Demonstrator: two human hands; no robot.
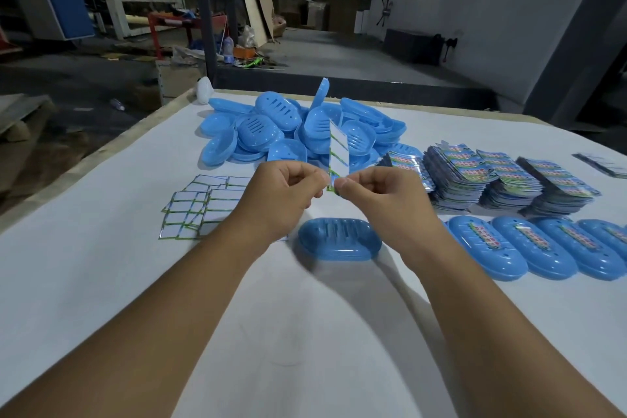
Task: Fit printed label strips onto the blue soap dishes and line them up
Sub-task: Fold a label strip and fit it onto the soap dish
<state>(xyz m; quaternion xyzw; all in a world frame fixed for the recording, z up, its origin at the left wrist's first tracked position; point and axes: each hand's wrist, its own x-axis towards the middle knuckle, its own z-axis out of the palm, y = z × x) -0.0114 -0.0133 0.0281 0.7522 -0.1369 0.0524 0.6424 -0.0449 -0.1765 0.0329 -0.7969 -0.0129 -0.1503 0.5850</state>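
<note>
I see a white-covered table [101,275]. At twelve o'clock lies a heap of blue soap dishes [291,132]. At ten o'clock lie white label backing sheets [193,210]. At two o'clock sit stacks of printed label strips [509,180]. One unlabelled dish [339,241] lies at centre; a row of labelled dishes [539,251] lies at three o'clock.

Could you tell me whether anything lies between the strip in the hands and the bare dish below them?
Nothing visible does. Both hands pinch the label strip upright above the unlabelled soap dish, with only open air between them.
</note>
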